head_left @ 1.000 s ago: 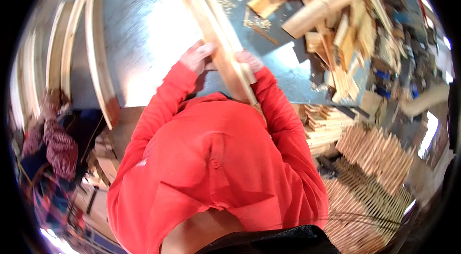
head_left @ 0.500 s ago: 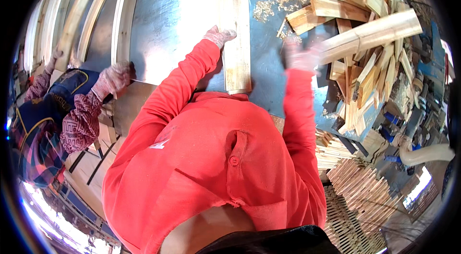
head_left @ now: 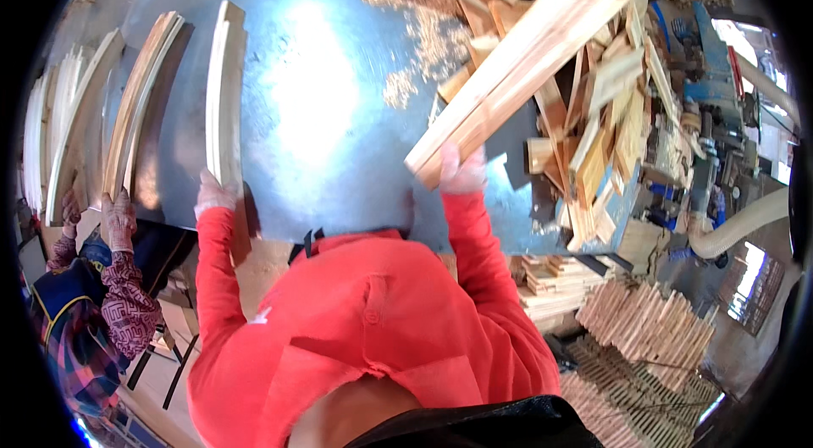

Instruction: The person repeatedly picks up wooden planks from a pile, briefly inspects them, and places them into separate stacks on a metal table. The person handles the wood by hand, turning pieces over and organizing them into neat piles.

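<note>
My left hand, in a pale glove, is closed on the near end of a pair of long wood strips lying together on the metal tabletop. The strips run away from me, left of a bright glare. In my right hand, also gloved, is the near end of a wooden board. That board tilts up and to the right, its far end over a heap of wood offcuts. Thumb and fingers show on the board's lower edge.
A co-worker's gloved hands hold other wood strips at the left. Sawdust and shavings lie on the metal tabletop. Stacked slats stand below at the right, near a ribbed hose and machinery.
My left hand has moved left with the strips from mid-table. The board in my right hand has swung to point farther away. The view has shifted, and the co-worker's hands grip another strip.
</note>
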